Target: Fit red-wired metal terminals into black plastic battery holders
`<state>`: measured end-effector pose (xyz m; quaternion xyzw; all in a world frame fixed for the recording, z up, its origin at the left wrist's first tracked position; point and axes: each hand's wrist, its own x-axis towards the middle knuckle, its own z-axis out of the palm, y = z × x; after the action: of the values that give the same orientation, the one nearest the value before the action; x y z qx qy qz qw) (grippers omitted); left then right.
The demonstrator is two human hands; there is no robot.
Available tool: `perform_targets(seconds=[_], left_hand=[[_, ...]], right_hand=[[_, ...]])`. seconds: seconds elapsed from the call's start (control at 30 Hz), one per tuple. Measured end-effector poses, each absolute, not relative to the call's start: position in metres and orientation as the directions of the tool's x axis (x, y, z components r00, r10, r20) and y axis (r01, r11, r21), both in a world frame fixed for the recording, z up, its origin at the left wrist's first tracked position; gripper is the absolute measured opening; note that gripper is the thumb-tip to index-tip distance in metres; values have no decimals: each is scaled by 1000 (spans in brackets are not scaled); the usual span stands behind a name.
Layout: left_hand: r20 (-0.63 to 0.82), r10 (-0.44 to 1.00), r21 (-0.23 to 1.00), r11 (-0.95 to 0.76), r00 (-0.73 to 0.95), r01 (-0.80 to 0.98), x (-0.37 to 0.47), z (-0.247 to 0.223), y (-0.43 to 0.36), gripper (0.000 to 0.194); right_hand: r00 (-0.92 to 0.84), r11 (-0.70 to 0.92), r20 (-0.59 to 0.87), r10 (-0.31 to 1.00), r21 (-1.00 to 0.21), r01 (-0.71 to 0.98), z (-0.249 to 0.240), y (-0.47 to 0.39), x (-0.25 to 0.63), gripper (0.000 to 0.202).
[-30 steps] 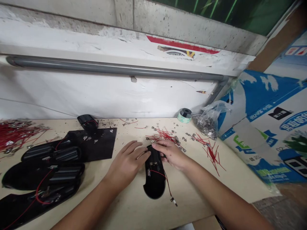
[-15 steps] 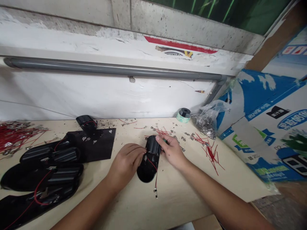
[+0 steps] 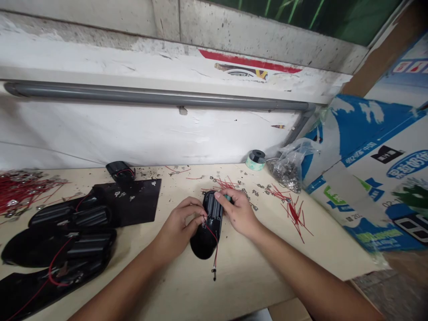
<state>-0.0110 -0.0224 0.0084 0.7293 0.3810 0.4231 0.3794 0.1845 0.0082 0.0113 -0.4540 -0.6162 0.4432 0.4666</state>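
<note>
A black plastic battery housing (image 3: 203,243) with ribbed battery bays is held over the table in front of me. My right hand (image 3: 239,211) grips its upper right side, thumb on the ribbed part. Something green (image 3: 228,197) shows beneath those fingers, mostly hidden. At the housing's left edge my left hand (image 3: 183,227) pinches the end of a red wire (image 3: 210,230), by a small metal contact. The wire crosses the housing and hangs past its right side, with a small dark connector piece (image 3: 214,273) at its lower end.
More black housings (image 3: 90,245) with red wires lie at left, beside a flat black sheet (image 3: 143,200). Red wires with metal tabs (image 3: 23,191) are heaped at far left; others (image 3: 294,214) lie right. A tape roll (image 3: 256,160), a plastic bag (image 3: 287,167) and a carton (image 3: 374,178) stand behind.
The housing has tipped slightly, and its lower end has shifted a little toward me. The hanging wire end has swung slightly left and down. Both hands keep their hold.
</note>
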Motion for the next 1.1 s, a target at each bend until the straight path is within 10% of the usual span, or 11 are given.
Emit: perform_targets(seconds=[1.1], left_hand=[[383,858,870,-460,342,179,-6,10,-31,14]], right_hand=[[-302,-234,-199,932,-969,-84,15,10,186,35]])
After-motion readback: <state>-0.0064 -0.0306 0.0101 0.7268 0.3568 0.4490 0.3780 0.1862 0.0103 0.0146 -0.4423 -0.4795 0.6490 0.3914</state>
